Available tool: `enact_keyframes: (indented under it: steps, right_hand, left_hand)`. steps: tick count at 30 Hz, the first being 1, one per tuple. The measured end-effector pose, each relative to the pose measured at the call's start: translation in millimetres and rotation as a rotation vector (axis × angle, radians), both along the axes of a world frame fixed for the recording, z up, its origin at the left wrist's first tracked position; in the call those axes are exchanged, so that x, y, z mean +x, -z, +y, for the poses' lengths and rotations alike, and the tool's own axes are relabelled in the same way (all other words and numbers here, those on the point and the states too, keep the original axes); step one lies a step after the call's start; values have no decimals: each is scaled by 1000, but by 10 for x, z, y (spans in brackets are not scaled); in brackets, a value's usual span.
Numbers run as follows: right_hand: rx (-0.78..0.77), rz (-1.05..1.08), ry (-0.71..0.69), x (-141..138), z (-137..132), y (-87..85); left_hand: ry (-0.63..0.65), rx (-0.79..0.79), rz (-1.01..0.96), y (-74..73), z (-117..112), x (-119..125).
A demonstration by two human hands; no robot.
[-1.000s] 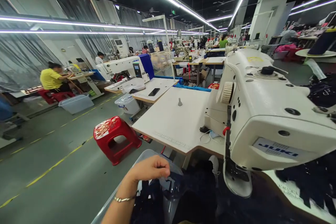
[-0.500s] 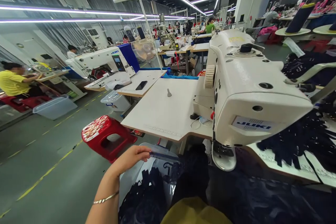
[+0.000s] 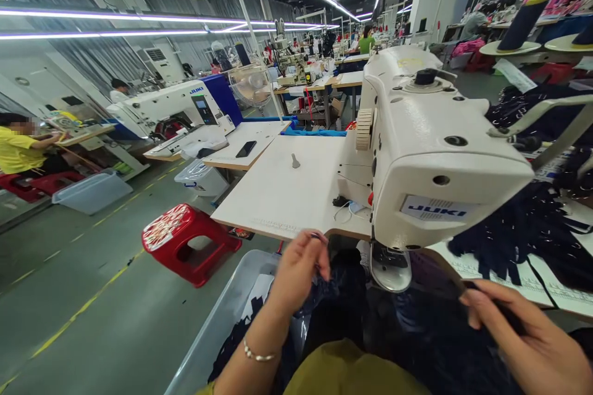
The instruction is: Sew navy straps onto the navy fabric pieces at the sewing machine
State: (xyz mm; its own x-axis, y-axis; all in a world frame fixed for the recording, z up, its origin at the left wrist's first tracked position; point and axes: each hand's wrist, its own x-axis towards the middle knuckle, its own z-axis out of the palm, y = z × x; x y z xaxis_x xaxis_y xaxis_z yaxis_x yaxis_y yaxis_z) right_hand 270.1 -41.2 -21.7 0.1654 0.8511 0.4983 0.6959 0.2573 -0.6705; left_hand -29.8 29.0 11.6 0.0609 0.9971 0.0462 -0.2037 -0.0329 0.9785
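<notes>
My left hand (image 3: 299, 268) is closed in front of the table edge, above the plastic bin. Its fingers are curled together, and whatever they may hold cannot be made out. At the lower right, my right hand (image 3: 523, 327) pinches a dark strip of fabric (image 3: 470, 286) between thumb and fingers. Between the hands stands a white JUKI sewing machine (image 3: 445, 173), its rounded metal plate (image 3: 391, 278) low at the front. Dark navy cloth (image 3: 417, 333) covers my lap. Navy strips (image 3: 241, 333) lie in the clear plastic bin (image 3: 208, 327) below my left forearm.
A grey metal piece (image 3: 295, 162) lies on the white tabletop (image 3: 259, 185). Left stands a red stool (image 3: 189, 244); behind it, another JUKI machine (image 3: 171, 111) and a phone (image 3: 246, 149). Navy pieces (image 3: 500, 241) are heaped at right. A person in yellow (image 3: 21, 148) sits far left.
My left hand has moved right, away from over the bin, and its fingers have curled in. My right hand has come into view at the lower right with the dark strip.
</notes>
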Motion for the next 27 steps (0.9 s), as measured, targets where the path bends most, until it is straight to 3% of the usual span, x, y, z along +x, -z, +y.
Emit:
enact_keyframes:
  steps: [3,5,10,15,18,27]
  right_hand:
    - [54,-82,-129,-307,32,-62]
    - [115,-129,-197,-440,30,-67]
    - [196,-345,-218,-532,28,1]
    - [314,-486,-161,-561,29,18]
    - [340,-503,-164,-602,16,13]
    - [139,-149,-190,-746,53,130]
  left_hand:
    - [337,-95,116,72,-200,477]
    - [400,-70,239,110,-289,646]
    - [315,162,596,157,-330,723]
    - [234,632,1015,190,-337,698]
    - [252,854,1251,177,-354,671]
    - [316,968,1496,122,-391,630]
